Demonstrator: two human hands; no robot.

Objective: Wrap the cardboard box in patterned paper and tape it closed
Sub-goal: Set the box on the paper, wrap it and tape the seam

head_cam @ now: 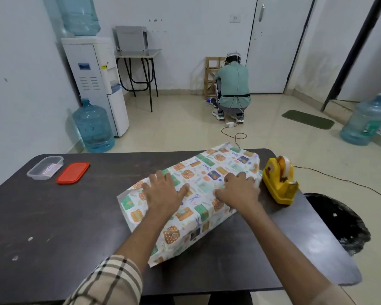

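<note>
From the head view, we see the white paper printed with orange and green gift motifs (198, 208) folded over the cardboard box, which is fully hidden beneath it, lying slantwise at the middle of the dark brown tabletop (53, 216). Our left hand (163, 192) presses flat on the paper, fingers spread. Our right hand (238, 190) rests at the paper's fold with bent fingers; we cannot tell whether it pinches or only presses. The yellow plastic tape dispenser (279, 181) stands just beside the parcel. We judge the wrap-around done; no tape shows, and the near end looks unfolded.
</note>
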